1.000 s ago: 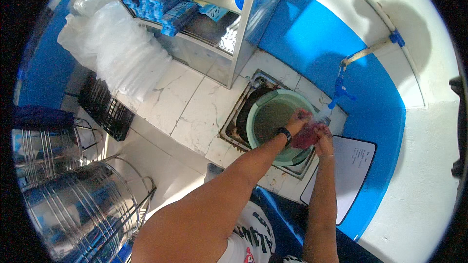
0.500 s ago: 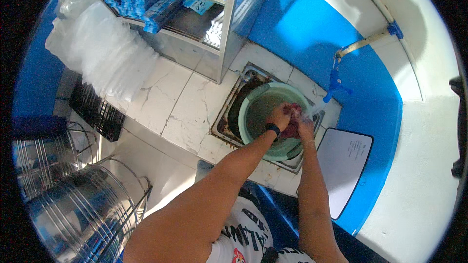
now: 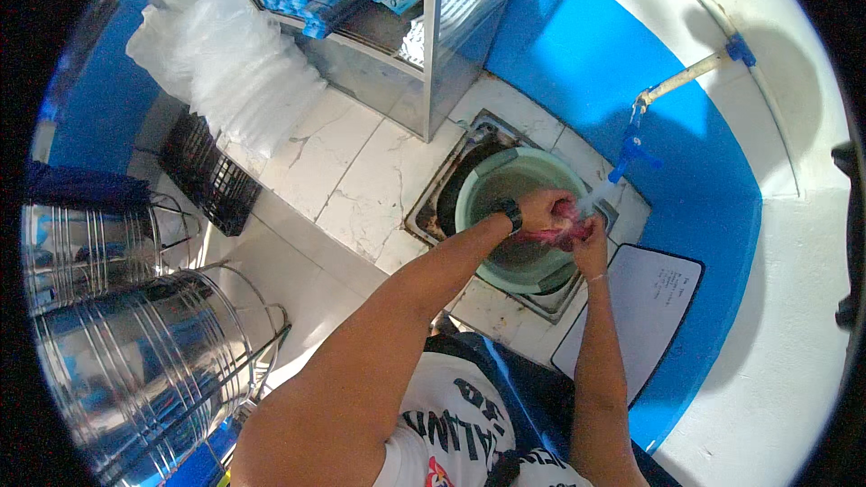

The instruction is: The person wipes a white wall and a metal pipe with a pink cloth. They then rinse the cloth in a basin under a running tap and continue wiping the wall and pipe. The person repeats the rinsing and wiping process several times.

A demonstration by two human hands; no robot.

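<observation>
My left hand (image 3: 541,209), with a dark band at the wrist, grips a soft, wet, red-pink piece (image 3: 566,233) that could be cloth or meat; I cannot tell which. On its other side my right hand (image 3: 592,250) has its fingers closed on the same piece. Both hands are over the right part of a pale green basin (image 3: 466,203) holding murky water. From a blue tap (image 3: 634,156) at the wall, a stream of water (image 3: 594,199) runs down onto the piece and my fingers. The basin stands in a stained metal sink (image 3: 424,214).
A whiteboard (image 3: 627,307) leans by the blue wall to the right. A glass-sided cabinet (image 3: 431,81) with blue packets stands behind the sink. White plastic bags (image 3: 234,72), a black crate (image 3: 212,176) and shiny metal drums (image 3: 144,352) are at the left.
Both hands have lifted the red-pink piece toward the tap, at the basin's right side, and it is more spread between them. The whole view has shifted slightly.
</observation>
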